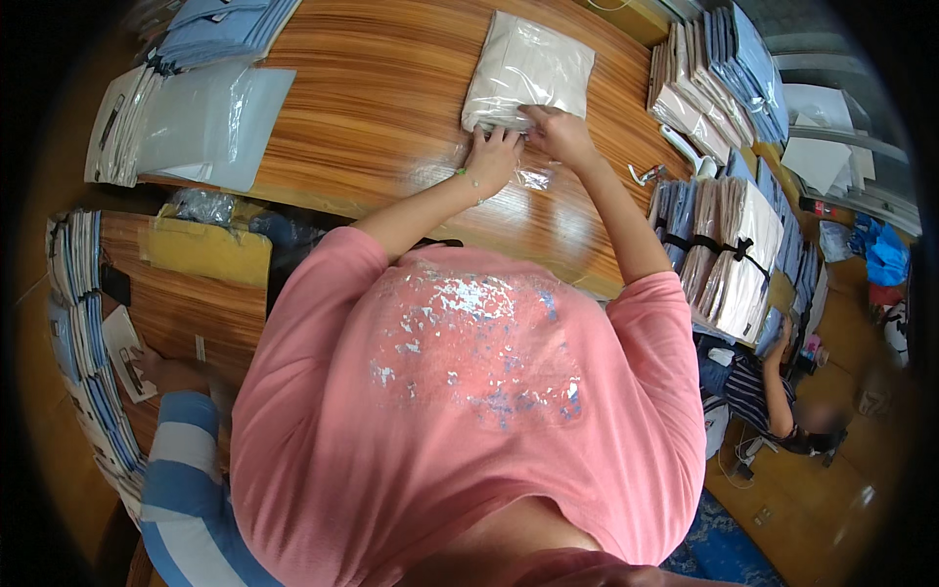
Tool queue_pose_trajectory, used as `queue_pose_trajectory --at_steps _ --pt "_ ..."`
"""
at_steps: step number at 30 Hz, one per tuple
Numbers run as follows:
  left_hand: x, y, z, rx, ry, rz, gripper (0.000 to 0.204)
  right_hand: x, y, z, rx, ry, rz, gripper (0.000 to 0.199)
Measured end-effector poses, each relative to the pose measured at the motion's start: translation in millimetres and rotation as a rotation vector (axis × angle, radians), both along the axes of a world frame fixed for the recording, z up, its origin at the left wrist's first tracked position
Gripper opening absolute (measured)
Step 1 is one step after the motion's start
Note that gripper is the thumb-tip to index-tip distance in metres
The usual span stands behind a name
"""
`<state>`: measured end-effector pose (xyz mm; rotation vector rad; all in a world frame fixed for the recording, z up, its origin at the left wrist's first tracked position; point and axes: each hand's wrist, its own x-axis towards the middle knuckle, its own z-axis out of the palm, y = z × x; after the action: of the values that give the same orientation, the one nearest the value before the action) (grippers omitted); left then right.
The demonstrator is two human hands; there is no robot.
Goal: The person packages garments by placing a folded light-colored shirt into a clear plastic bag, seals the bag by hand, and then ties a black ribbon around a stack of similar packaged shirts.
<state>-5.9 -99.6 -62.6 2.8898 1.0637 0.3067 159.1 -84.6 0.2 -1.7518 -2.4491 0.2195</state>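
Observation:
A folded beige garment in a clear plastic bag [533, 68] lies on the wood-grain table in front of me. My left hand [494, 158] rests at the bag's near edge, fingers stretched out and a little apart on the plastic. On the bag's near right part, my right hand [559, 135] has its fingers bent and pressed together on the film. Shiny loose plastic shows around both hands. A thin green band circles my left wrist.
Clear plastic sleeves [210, 127] and blue packed garments [220, 34] lie at the left. Tied garment stacks [738, 259] and a white handheld tool [685, 147] are at the right. Co-workers sit at both sides, one in a blue-and-white striped sleeve [186, 470].

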Motion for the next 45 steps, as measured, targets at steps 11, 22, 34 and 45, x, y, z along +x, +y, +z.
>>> queue_pose_trajectory --at_steps 11,22,34,45 --pt "-38 -41 12 -0.268 -0.006 -0.07 0.049 -9 -31 -21 0.143 0.186 -0.077 0.041" --pt "-11 76 51 -0.575 -0.281 -0.389 0.045 -70 -92 -49 0.135 0.237 -0.003 0.018" --pt "8 69 -10 -0.008 -0.049 -0.521 0.055 -79 -122 -47 0.19 0.33 0.045 0.009" --pt "6 68 -9 0.007 -0.056 -0.496 0.055 -64 -142 -37 0.291 0.347 -0.119 0.021"
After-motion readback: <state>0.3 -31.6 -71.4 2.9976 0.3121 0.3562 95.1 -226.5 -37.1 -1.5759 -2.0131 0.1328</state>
